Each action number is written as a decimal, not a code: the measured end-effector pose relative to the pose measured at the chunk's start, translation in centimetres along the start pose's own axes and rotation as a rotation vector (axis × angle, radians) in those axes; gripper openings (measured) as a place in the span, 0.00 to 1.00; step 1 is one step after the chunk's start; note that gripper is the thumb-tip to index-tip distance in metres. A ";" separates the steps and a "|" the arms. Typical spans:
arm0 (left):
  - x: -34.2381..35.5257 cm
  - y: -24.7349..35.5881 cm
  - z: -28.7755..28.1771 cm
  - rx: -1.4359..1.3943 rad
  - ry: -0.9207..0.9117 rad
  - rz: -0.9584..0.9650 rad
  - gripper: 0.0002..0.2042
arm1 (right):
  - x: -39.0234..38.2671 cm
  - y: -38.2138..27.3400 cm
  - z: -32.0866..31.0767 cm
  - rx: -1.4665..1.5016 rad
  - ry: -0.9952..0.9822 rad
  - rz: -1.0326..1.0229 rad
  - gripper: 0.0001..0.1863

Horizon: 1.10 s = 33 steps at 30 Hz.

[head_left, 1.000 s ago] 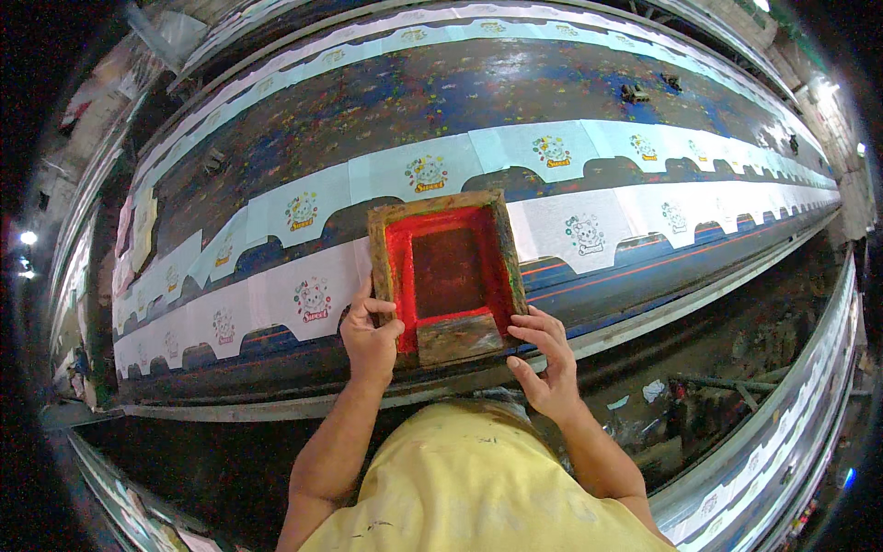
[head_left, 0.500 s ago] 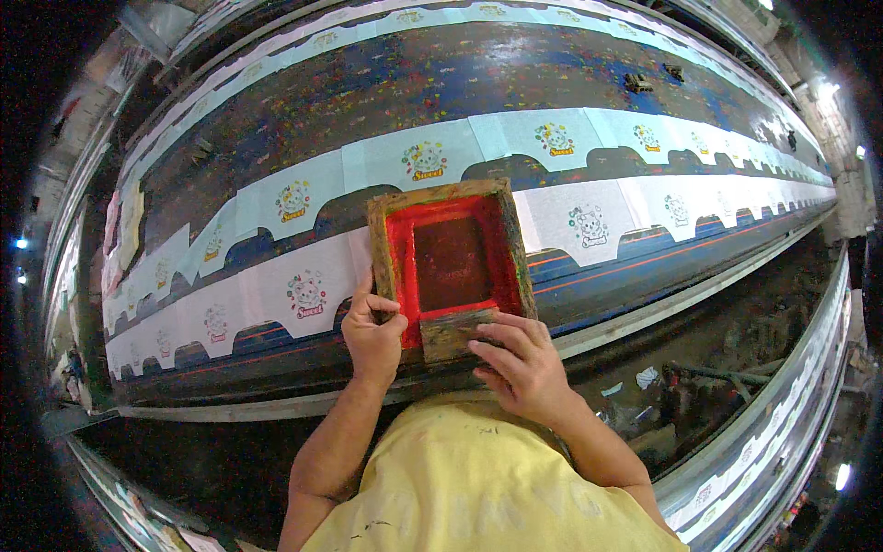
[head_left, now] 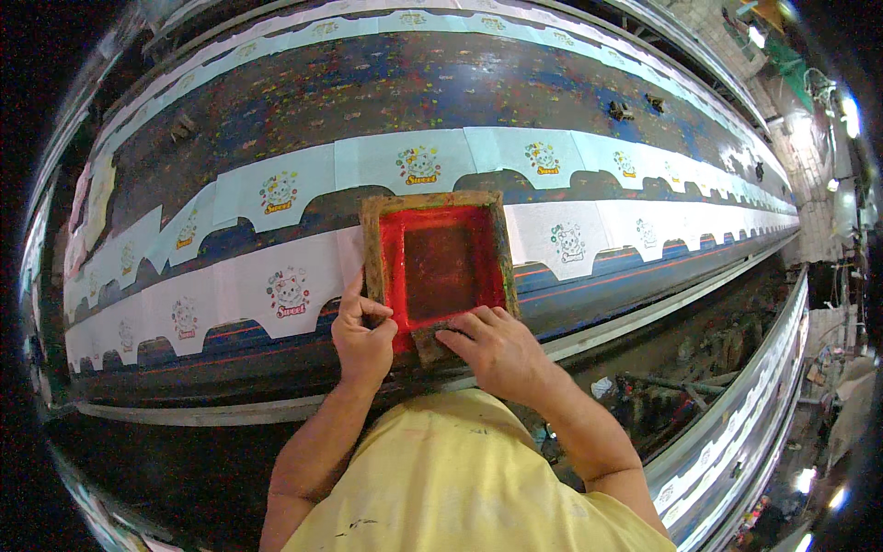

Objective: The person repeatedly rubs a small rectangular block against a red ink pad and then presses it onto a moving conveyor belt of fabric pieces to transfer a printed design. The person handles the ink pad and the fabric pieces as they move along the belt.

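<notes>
A wooden screen-printing frame [head_left: 371, 248], its inside coated with red ink around a dark mesh [head_left: 446, 267], lies over the near row of pale pink printed pieces. My left hand [head_left: 363, 340] grips its near left corner, with one finger stretched up along the outer side. At the near side of the frame, my right hand [head_left: 497, 354] is closed over a wooden squeegee [head_left: 428, 348], and its fingers cover much of that. Left of the frame, a pink piece [head_left: 290, 290] bears a cartoon animal with red lettering. The pink piece to the right [head_left: 567, 241] has its cartoon without red lettering.
A row of light blue printed pieces [head_left: 418, 164] runs along the long, ink-spattered table [head_left: 368, 92]. Small dark blocks [head_left: 621, 111] sit farther back. A pale rail [head_left: 212, 412] edges the table nearest me. Another table with printed pieces [head_left: 727, 451] stands at lower right.
My right hand's fingers, spread over the squeegee before, have closed on it and moved slightly left. The squeegee looks more tilted. The whole view has shifted a little.
</notes>
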<state>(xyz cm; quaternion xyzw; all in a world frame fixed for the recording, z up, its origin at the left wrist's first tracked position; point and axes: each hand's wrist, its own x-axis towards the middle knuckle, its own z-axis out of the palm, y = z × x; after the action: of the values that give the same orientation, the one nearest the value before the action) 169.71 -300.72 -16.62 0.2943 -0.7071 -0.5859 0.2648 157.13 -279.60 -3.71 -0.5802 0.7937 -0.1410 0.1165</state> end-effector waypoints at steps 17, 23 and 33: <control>-0.1 0.5 0.0 0.013 -0.053 -0.022 0.10 | 13.1 10.0 -2.6 0.024 0.089 0.055 0.27; -0.1 -0.2 -0.2 0.033 -0.084 -0.034 0.10 | 10.9 8.4 -0.9 -0.026 0.103 0.041 0.31; -0.1 0.6 -0.2 0.058 -0.075 -0.034 0.10 | 1.8 0.0 0.4 0.010 0.005 0.076 0.32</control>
<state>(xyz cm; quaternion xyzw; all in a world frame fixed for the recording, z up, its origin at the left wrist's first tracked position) 169.85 -300.67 -15.99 0.2916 -0.7281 -0.5802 0.2197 156.76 -281.40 -4.16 -0.5489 0.8146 -0.1416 0.1228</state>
